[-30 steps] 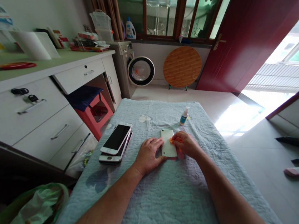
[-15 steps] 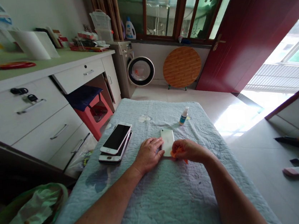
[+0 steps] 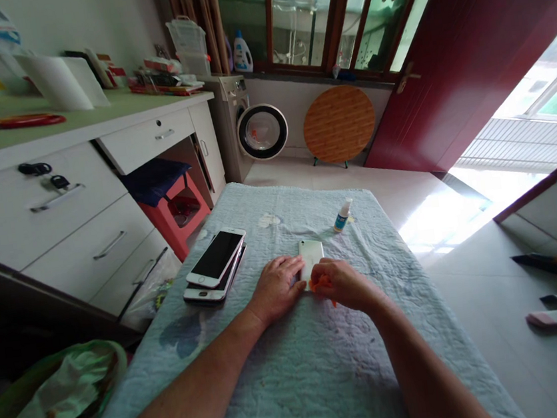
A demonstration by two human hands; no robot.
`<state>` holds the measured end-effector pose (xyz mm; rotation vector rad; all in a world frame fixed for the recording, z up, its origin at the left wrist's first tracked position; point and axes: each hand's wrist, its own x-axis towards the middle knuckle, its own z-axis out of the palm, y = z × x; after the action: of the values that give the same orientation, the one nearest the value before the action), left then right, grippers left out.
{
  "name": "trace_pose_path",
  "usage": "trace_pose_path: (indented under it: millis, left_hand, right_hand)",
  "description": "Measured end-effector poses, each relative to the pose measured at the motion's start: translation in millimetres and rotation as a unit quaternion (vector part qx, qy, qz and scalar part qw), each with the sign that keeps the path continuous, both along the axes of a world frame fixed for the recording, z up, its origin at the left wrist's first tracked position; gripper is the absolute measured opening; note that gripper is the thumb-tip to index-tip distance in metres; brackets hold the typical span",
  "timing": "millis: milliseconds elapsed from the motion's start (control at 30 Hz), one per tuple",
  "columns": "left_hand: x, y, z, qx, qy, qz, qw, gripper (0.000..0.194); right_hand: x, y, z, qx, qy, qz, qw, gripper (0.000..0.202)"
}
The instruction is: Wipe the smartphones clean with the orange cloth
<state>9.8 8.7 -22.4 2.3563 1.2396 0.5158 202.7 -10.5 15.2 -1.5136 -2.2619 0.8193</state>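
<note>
A white smartphone [image 3: 310, 254] lies back side up on the cloth-covered table [image 3: 298, 381], its camera at the top left corner. My left hand [image 3: 278, 284] rests flat beside it, fingers stretched out, with fingertips and thumb touching the phone's left edge. In my right hand [image 3: 340, 282] is a bunched orange cloth [image 3: 321, 283], pressed on the lower part of the phone's back. That hand hides the phone's lower right side. Beyond the phone stands a small spray bottle [image 3: 342, 216] with a blue label.
Left of my hands, a white phone [image 3: 218, 257] lies askew on one or more other phones [image 3: 208, 295]. A waste bin [image 3: 119, 361] stands at the lower left, a red stool [image 3: 178, 210] by the drawers. A washing machine [image 3: 233, 123] has its door open.
My right hand has slid left with the orange cloth across the lower part of the phone's back. My left hand and the phone stay in place.
</note>
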Motion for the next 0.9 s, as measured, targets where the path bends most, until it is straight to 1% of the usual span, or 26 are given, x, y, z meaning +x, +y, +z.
trace_pose_path:
  millis: [133,233,400,633,833,900]
  left_hand:
    - [0,0,-1.8,0.003,-0.009,-0.001,1.000,0.042]
    - [1,0,-3.0,0.008,-0.013,0.003,1.000,0.040]
    - [1,0,-2.2,0.011,-0.016,0.002,1.000,0.038]
    - [1,1,-4.1,0.012,-0.026,0.002,1.000,0.038]
    - [1,1,-4.4,0.012,-0.026,0.005,1.000,0.038]
    - [1,1,-4.3,0.014,-0.028,0.005,1.000,0.038]
  right_hand:
    - [-11,-2,-7.3,0.044,0.004,0.015,0.999,0.010]
    - [-14,-3,-10.3,0.059,0.010,0.019,0.998,0.010]
    - [-14,-3,-9.1,0.057,0.022,0.021,0.998,0.009]
    - [-17,-5,-6.6,0.051,0.030,0.042,0.997,0.011]
    - [-18,-5,-5.8,0.056,0.042,0.064,0.995,0.019]
    - [-18,-5,-6.0,0.056,0.043,0.063,0.996,0.019]
